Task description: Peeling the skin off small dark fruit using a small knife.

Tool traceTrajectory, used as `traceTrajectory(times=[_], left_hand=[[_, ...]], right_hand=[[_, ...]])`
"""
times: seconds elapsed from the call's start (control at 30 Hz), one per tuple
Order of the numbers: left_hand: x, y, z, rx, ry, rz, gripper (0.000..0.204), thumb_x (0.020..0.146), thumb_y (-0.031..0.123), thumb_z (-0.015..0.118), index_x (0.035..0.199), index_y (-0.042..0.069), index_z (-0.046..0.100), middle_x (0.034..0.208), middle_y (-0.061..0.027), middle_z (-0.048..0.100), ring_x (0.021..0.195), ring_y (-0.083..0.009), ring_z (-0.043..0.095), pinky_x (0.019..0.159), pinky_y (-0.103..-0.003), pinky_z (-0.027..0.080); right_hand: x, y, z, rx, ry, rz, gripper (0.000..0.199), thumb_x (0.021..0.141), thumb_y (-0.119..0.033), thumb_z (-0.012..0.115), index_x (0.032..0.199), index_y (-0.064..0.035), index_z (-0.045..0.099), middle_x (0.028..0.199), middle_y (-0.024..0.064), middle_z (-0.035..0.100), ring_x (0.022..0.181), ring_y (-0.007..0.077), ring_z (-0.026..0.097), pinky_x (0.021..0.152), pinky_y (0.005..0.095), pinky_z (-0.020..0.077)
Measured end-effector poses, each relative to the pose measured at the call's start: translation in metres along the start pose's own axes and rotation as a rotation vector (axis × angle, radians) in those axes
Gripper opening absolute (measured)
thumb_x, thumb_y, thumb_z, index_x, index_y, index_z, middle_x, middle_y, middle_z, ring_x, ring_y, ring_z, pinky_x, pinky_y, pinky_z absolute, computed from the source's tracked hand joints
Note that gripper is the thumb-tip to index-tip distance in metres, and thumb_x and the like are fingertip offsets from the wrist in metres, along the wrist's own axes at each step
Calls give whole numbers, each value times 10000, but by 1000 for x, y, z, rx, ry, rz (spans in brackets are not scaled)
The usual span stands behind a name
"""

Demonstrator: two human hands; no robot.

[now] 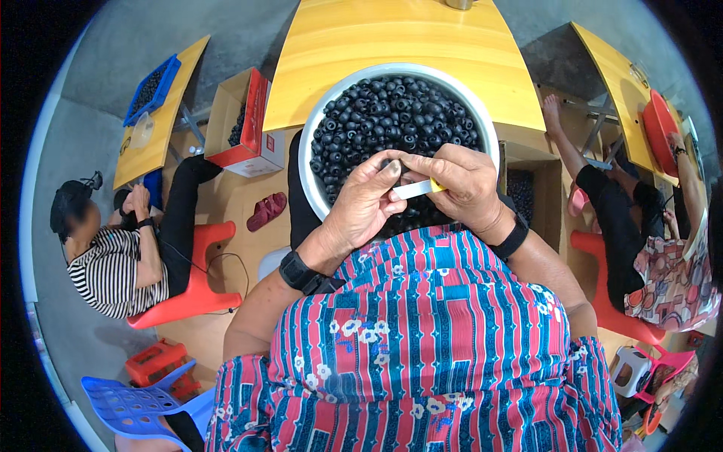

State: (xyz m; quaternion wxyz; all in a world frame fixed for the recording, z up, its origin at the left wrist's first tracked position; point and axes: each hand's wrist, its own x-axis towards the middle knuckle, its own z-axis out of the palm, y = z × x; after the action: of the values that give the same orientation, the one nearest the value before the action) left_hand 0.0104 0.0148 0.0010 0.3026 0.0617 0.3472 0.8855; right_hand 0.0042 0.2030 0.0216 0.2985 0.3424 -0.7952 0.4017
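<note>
At the far left of the frame a person in a striped top (105, 267) sits on a red stool (197, 290), beside a small yellow worktop (154, 143) carrying a blue tray (151, 89) of dark pieces. Right of that, an open red and white carton (245, 124) stands on the floor. In the centre, a white basin (316, 132) heaped with small black rings (392, 113) rests at the near edge of a long yellow worktop (392, 38). Just below the basin's middle, the left hand (361, 203) closes its fingers (388, 172) on one black ring. Touching it, the right hand (467, 184) pinches a thin white tool with a yellow end (418, 188), its fingers curled shut around it. At the right edge, another seated person in dark trousers (625, 226) faces a second yellow worktop (617, 90) with a red dish (659, 128).
</note>
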Motion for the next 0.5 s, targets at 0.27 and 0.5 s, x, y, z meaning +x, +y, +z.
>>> traceTrajectory(times=[0.27, 0.5], left_hand=[[2, 20, 6, 17, 25, 159, 182, 1011, 184, 503, 1160, 85, 541, 955, -55, 536, 693, -77, 435, 566, -185, 351], [26, 100, 74, 499, -111, 125, 228, 990, 225, 521, 1123, 40, 499, 880, -26, 464, 664, -55, 400, 538, -162, 329]], right_hand=[[-2, 5, -8, 112, 13, 175, 151, 728, -32, 683, 863, -99, 670, 702, 87, 558, 624, 267, 587, 541, 352, 446], [-9, 17, 4, -44, -98, 341, 128, 762, -94, 663, 889, -77, 658, 809, 105, 623, 783, 320, 637, 663, 413, 510]])
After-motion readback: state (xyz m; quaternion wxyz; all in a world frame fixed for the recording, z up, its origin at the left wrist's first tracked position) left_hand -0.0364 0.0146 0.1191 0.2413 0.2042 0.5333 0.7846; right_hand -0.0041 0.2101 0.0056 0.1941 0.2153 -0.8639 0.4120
